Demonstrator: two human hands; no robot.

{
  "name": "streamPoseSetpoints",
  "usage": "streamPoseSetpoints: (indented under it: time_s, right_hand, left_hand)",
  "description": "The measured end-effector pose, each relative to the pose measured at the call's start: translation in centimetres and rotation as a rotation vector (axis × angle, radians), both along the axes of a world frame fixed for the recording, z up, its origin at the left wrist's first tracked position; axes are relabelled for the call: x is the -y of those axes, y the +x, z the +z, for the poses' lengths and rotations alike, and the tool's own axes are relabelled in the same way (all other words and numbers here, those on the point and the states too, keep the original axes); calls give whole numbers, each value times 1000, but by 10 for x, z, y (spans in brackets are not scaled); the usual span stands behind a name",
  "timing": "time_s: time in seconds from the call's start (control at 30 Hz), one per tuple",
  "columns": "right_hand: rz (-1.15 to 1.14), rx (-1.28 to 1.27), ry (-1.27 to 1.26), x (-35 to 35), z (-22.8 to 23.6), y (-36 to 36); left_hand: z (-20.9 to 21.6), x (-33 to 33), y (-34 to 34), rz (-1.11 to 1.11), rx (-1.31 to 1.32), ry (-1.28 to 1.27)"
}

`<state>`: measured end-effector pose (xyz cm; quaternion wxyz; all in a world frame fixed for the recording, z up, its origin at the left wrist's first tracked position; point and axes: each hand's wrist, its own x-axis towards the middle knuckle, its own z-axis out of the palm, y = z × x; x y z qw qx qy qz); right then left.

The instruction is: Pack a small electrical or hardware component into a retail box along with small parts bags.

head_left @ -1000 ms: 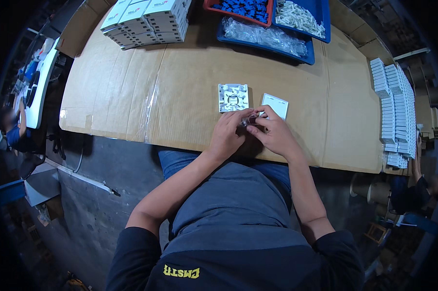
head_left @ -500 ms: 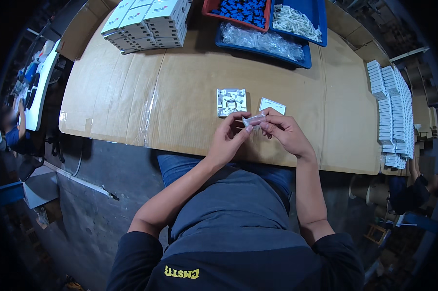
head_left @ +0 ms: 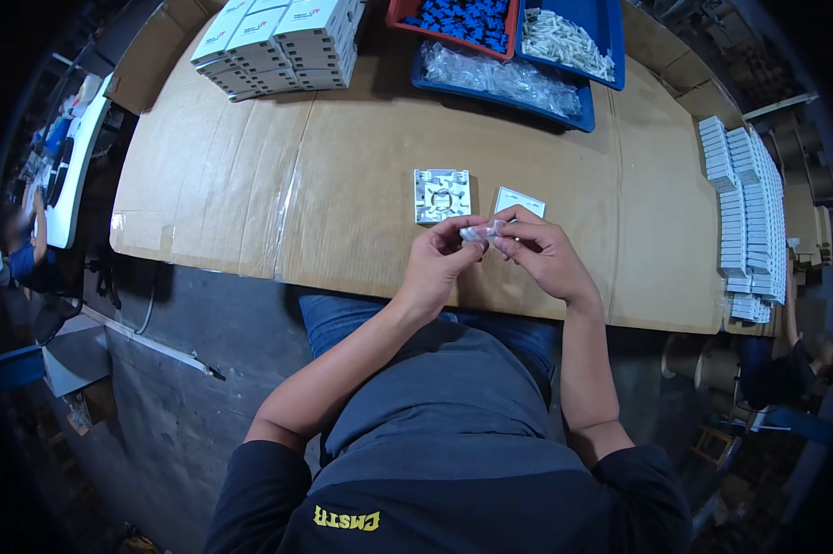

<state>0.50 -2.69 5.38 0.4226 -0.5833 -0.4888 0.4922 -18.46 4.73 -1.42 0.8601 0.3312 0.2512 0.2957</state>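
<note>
Along the near edge of the brown cardboard-covered desk (head_left: 361,185), in the head view, the left hand (head_left: 433,266) and right hand (head_left: 550,261) meet over a small clear plastic packet (head_left: 484,232), each pinching one end between thumb and fingers; its contents are too small to tell. Just beyond them lies an open square white plastic housing (head_left: 442,196), a ring shape at its middle, and to its right a flat square white plate (head_left: 521,198), partly hidden by the right hand. Farther off stand a red tray (head_left: 416,31) of small blue pieces (head_left: 458,20), a blue tray (head_left: 613,23) of slim white pieces (head_left: 566,42), and another blue tray (head_left: 490,108) of clear plastic bags (head_left: 499,76). Stacked white boxes (head_left: 278,42) stand far left.
</note>
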Motion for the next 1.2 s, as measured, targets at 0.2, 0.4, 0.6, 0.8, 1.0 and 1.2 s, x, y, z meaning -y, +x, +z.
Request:
streamPoseSetpoints:
  time_s: [0.2,0.4,0.6,0.8,1.0,1.2]
  right_hand:
    - [-108,22,3,-3,-1,-4]
    - [-134,-4,52,-7,-11,-2]
    - [-137,-110,16,-11,-10,-2]
    - [-157,-12,88,-17,-8,-2]
    - [-36,368,119,-21,18,-5]
    - [-51,182,32,-40,27,58]
  left_hand:
    - [-2,-1,-1,-7,-41,2]
    - [-9,-6,-2,-9,5,11]
    - [10,-12,1,88,-242,551]
    - [20,-27,11,219,-336,1136]
    - [-6,-32,7,192,-335,1078]
    - [-11,-20,8,81,-332,640]
